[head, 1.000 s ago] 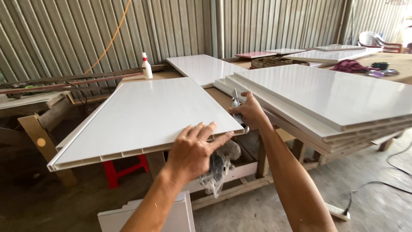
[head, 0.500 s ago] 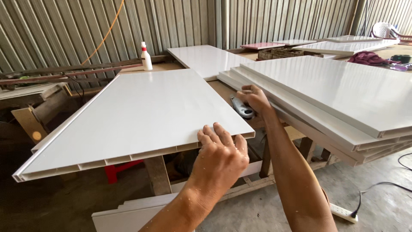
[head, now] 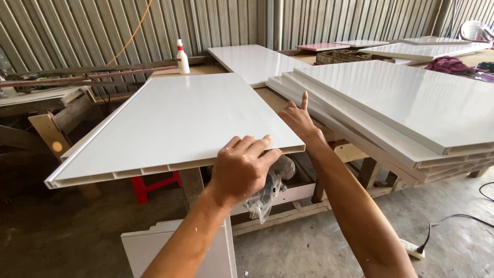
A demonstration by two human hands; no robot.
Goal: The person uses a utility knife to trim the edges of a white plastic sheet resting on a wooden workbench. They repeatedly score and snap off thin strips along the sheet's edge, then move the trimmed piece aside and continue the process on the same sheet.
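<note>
Stack of white panels (head: 411, 103) beside right hand (head: 297, 119) — glue bottle (head: 182, 56) beyond.

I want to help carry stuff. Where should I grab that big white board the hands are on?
Probably by its long edges, one hand on each side. The white board is wide, thin and flat, so one grip would let it tip. The left hand curls over the near end, and the right hand is at the right edge.

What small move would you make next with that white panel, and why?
Probably steady it before shifting it further. The left hand grips the near edge of the white hollow panel, the right hand only touches its right side, and its near left corner overhangs unsupported.
</note>
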